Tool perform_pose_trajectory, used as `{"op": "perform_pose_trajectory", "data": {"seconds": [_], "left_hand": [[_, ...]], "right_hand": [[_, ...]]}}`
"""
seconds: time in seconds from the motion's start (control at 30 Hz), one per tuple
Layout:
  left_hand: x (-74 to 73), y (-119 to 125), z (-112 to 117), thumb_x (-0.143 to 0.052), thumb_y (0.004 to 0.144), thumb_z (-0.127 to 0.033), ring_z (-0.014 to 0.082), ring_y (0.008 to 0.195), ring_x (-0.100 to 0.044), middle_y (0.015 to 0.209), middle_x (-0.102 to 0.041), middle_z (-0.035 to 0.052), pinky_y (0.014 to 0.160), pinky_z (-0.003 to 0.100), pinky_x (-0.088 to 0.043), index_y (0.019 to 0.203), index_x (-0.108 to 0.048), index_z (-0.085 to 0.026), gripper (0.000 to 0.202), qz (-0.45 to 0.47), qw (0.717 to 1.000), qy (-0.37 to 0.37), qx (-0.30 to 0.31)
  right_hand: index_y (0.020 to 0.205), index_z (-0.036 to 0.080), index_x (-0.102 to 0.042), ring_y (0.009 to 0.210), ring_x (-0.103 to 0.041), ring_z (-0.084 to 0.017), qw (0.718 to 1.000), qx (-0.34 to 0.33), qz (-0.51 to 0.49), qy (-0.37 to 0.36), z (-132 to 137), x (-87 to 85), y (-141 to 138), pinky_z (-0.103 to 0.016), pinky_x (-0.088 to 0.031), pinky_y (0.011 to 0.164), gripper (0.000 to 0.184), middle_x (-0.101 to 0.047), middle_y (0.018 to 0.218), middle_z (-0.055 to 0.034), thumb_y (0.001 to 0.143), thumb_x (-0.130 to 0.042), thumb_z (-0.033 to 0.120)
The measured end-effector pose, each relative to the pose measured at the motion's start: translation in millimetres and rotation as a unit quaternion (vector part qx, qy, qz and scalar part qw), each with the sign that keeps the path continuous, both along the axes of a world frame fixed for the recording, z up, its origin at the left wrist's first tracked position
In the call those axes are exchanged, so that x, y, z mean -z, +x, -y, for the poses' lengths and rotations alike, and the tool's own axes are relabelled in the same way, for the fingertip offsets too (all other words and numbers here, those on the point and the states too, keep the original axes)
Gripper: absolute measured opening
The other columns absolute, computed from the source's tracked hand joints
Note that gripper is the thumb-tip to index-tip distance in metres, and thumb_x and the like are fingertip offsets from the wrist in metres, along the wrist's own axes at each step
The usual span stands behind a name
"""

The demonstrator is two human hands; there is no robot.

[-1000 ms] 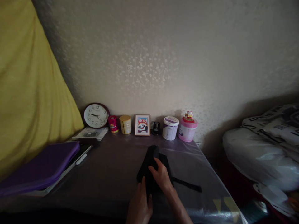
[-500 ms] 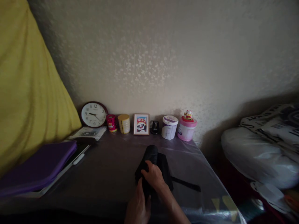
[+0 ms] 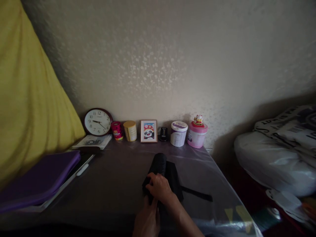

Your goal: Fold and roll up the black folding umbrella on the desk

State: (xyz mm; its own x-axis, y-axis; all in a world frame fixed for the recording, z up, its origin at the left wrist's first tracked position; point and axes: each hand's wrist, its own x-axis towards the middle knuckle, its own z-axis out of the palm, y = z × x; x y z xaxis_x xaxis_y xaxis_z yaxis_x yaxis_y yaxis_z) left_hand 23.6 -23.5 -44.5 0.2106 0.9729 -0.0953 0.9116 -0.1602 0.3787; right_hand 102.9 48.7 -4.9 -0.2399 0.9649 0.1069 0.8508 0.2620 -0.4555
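Two bare hands work close together at a black fabric bundle on the worktop (image 3: 111, 187), near its front edge and right of the middle. The right hand (image 3: 159, 188) curls over the top of the bundle (image 3: 159, 162), fingers bent against the cloth, while the left hand (image 3: 147, 220) presses in at the near end; how firmly it grips cannot be told, its fingertips being partly hidden. A black strap (image 3: 197, 193) trails flat from the bundle to the right. Along the patterned wall (image 3: 153, 59) stand a round clock (image 3: 98, 122), a red can (image 3: 117, 131), a tin with a yellow lid (image 3: 130, 132), a framed panda picture (image 3: 148, 131), a white-and-purple tub (image 3: 178, 135) and a pink tub (image 3: 197, 136) topped by a cat figurine (image 3: 198, 119). At left, a purple folder (image 3: 41, 179) lies beside a yellow curtain (image 3: 32, 82); at right, beyond the worktop, sits a bulging white bag (image 3: 271, 164).
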Motion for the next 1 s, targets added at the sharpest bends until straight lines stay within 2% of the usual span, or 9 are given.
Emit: {"op": "perform_pose_trajectory", "data": {"seconds": [0.13, 0.23, 0.3, 0.37, 0.43, 0.57, 0.77, 0.87, 1.0], "left_hand": [[0.8, -2.3, -1.9, -0.025, 0.083, -0.015, 0.0201, 0.091, -0.06, 0.124, -0.044, 0.0179, 0.073, 0.028, -0.047, 0.125, -0.04, -0.013, 0.045, 0.028, 1.0, 0.007, 0.006], [5.9, -4.7, -3.0, -0.027, 0.082, -0.016, 0.0193, 0.097, -0.058, 0.124, -0.046, 0.0154, 0.079, 0.025, -0.045, 0.128, -0.037, -0.013, 0.048, 0.033, 0.999, 0.012, -0.006], [10.7, -6.2, -3.9, -0.027, 0.081, -0.016, 0.0187, 0.1, -0.056, 0.127, -0.043, 0.0149, 0.081, 0.024, -0.044, 0.134, -0.029, -0.013, 0.053, 0.033, 0.999, 0.014, -0.015], [15.3, -7.3, -4.9, -0.027, 0.081, -0.016, 0.0181, 0.101, -0.056, 0.131, -0.04, 0.0151, 0.082, 0.025, -0.043, 0.138, -0.016, -0.012, 0.058, 0.044, 0.999, 0.019, -0.015], [18.5, -8.0, -5.8, -0.027, 0.081, -0.017, 0.0183, 0.101, -0.056, 0.132, -0.038, 0.0162, 0.083, 0.026, -0.043, 0.139, -0.009, -0.011, 0.061, 0.057, 0.998, 0.017, -0.017], [20.2, -8.0, -6.7, -0.028, 0.081, -0.019, 0.0193, 0.109, -0.051, 0.132, -0.038, 0.017, 0.088, 0.027, -0.04, 0.139, -0.009, -0.009, 0.062, 0.067, 0.997, 0.01, -0.025], [18.9, -6.6, -6.9, -0.031, 0.081, -0.019, 0.0186, 0.106, -0.053, 0.132, -0.039, 0.0156, 0.086, 0.025, -0.039, 0.14, -0.005, -0.013, 0.065, 0.095, 0.995, 0.001, -0.036], [17.5, -6.3, -6.3, -0.03, 0.081, -0.018, 0.0193, 0.108, -0.051, 0.133, -0.037, 0.0161, 0.086, 0.026, -0.04, 0.14, -0.005, -0.013, 0.064, 0.097, 0.995, -0.002, -0.039], [17.9, -6.7, -5.6, -0.031, 0.08, -0.017, 0.0189, 0.11, -0.05, 0.134, -0.036, 0.0156, 0.087, 0.026, -0.039, 0.14, -0.004, -0.015, 0.065, 0.109, 0.993, -0.002, -0.037]], "right_hand": [[0.093, 0.027, -0.065, 0.082, -0.059, -0.017, 0.995, -0.088, -0.032, 0.025, 8.1, 0.2, 2.1, -0.025, -0.041, 0.072, 0.025, -0.068, 0.074, 0.0011, 0.072, -0.053, 0.019], [0.092, 0.028, -0.065, 0.084, -0.059, -0.013, 0.979, -0.149, -0.135, 0.039, 15.1, -1.2, 14.2, -0.024, -0.041, 0.079, 0.021, -0.068, 0.086, 0.0032, 0.079, -0.049, 0.022], [0.093, 0.026, -0.064, 0.087, -0.058, -0.012, 0.966, -0.14, -0.212, 0.057, 18.9, -0.4, 25.1, -0.023, -0.042, 0.081, 0.022, -0.067, 0.092, 0.0019, 0.084, -0.044, 0.024], [0.097, 0.024, -0.063, 0.092, -0.057, -0.013, 0.959, -0.11, -0.247, 0.085, 19.6, 3.7, 35.2, -0.025, -0.043, 0.084, 0.026, -0.066, 0.096, -0.0013, 0.088, -0.039, 0.026], [0.101, 0.022, -0.062, 0.101, -0.054, -0.015, 0.961, -0.105, -0.227, 0.12, 15.8, 11.1, 41.7, -0.03, -0.041, 0.09, 0.027, -0.065, 0.101, -0.0038, 0.089, -0.038, 0.025], [0.104, 0.022, -0.062, 0.118, -0.044, -0.017, 0.971, -0.13, -0.131, 0.15, -7.5, 28.2, 43.3, -0.04, -0.029, 0.102, 0.027, -0.06, 0.114, -0.0049, 0.088, -0.04, 0.022], [0.105, 0.022, -0.061, 0.122, -0.038, -0.016, 0.98, -0.099, -0.068, 0.16, -62.1, 37.7, 41.7, -0.041, -0.022, 0.103, 0.029, -0.058, 0.119, -0.0034, 0.089, -0.037, 0.023], [0.109, 0.024, -0.058, 0.123, -0.036, -0.016, 0.986, -0.059, -0.026, 0.153, -85.2, 37.1, 44.6, -0.042, -0.02, 0.103, 0.029, -0.054, 0.123, -0.0025, 0.089, -0.037, 0.023], [0.121, 0.021, -0.048, 0.126, -0.033, -0.018, 0.984, 0.056, 0.007, 0.169, -96.6, 35.4, 46.5, -0.044, -0.017, 0.105, 0.035, -0.046, 0.132, -0.0063, 0.088, -0.039, 0.023]]}}
